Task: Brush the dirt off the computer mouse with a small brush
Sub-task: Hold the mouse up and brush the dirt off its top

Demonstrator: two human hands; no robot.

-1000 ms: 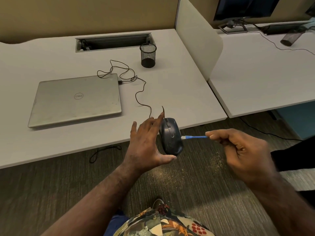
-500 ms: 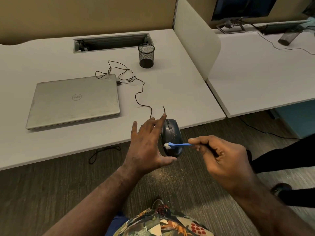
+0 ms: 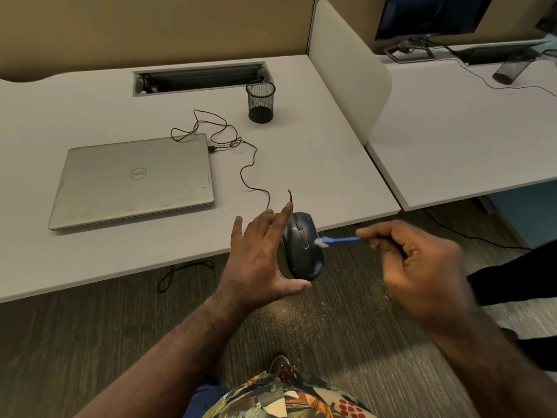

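Mouse [image 3: 303,247], dark and held up on edge just below centre of the frame, off the front edge of the desk [image 3: 301,164], is pinched between the left hand's [image 3: 259,260] thumb and spread fingers. Half a second ago the blue brush's [image 3: 340,240] white bristles sat lower on its top; now they touch nearer the right edge. The right hand [image 3: 419,267], fingers closed on the handle, has swung out right, so sweeping strokes seem underway.

Head view of the person I monitor: both forearms bare, no sleeves, watch or rings on left hand [image 3: 256,260] or right hand [image 3: 422,273]. Patterned multicoloured shirt [image 3: 289,399], blue trousers [image 3: 205,399], and patterned shoe [image 3: 281,368] show below.
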